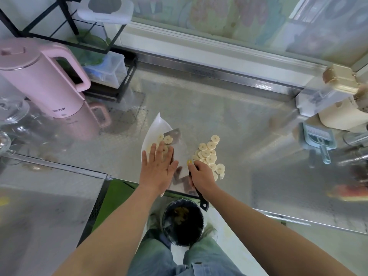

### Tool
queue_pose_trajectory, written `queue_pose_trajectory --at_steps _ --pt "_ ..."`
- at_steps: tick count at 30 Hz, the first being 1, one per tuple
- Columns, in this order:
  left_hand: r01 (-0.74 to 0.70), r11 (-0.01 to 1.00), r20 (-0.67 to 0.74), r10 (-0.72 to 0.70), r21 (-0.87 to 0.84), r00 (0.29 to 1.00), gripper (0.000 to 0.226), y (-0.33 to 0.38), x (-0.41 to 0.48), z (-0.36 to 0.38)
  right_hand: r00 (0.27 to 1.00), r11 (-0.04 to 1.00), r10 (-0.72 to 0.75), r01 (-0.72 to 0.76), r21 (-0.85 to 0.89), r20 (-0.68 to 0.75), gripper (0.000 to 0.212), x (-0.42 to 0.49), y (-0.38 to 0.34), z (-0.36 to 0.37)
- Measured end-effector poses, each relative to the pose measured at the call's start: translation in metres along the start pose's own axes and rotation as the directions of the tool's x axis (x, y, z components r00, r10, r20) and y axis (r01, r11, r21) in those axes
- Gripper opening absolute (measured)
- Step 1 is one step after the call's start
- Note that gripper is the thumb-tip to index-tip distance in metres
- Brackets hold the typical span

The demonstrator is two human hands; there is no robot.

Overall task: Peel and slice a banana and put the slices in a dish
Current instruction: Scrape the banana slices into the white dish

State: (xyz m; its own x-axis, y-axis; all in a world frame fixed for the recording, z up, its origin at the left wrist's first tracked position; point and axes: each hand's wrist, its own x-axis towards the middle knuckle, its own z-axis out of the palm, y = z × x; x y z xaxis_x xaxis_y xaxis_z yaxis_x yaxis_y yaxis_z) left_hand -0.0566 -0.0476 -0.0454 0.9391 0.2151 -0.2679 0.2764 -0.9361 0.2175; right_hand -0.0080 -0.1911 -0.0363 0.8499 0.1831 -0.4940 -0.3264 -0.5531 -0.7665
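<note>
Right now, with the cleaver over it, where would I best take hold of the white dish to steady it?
Probably the left rim of the white dish, near its far pointed end, coming from the left. That stretch is bare; the left hand covers the middle, and the cleaver in the right hand lies across the right side.

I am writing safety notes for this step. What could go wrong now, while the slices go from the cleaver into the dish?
1. The left hand lies flat against the cleaver blade; a slip could cut the fingers.
2. The dish sits near the counter edge above the bin; a push could tip it off.
</note>
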Motion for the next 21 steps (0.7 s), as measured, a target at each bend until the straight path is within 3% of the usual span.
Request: queue_pose_trajectory --at_steps 4,9,13,21 --pt "0.022 0.999 -0.009 -0.022 -0.027 1.000 0.083 0.002 0.000 -0.002 1.000 0.999 0.002 -0.002 -0.036 -0.019 0.035 0.001 0.003 -0.004" --pt "0.055 0.996 -0.064 -0.059 -0.065 0.996 0.070 0.010 0.007 -0.010 1.000 0.997 -0.016 0.015 -0.075 -0.016 0.034 0.003 0.004 -0.012" --pt "0.065 0.997 -0.052 -0.068 -0.043 0.996 0.054 0.013 0.015 -0.017 1.000 0.995 -0.019 0.017 -0.103 -0.018 0.035 0.004 0.007 -0.022" --pt "0.062 0.996 -0.053 -0.059 0.057 0.997 0.053 0.020 0.019 -0.017 1.000 0.994 -0.017 0.017 -0.104 0.001 0.039 0.006 0.013 -0.031"
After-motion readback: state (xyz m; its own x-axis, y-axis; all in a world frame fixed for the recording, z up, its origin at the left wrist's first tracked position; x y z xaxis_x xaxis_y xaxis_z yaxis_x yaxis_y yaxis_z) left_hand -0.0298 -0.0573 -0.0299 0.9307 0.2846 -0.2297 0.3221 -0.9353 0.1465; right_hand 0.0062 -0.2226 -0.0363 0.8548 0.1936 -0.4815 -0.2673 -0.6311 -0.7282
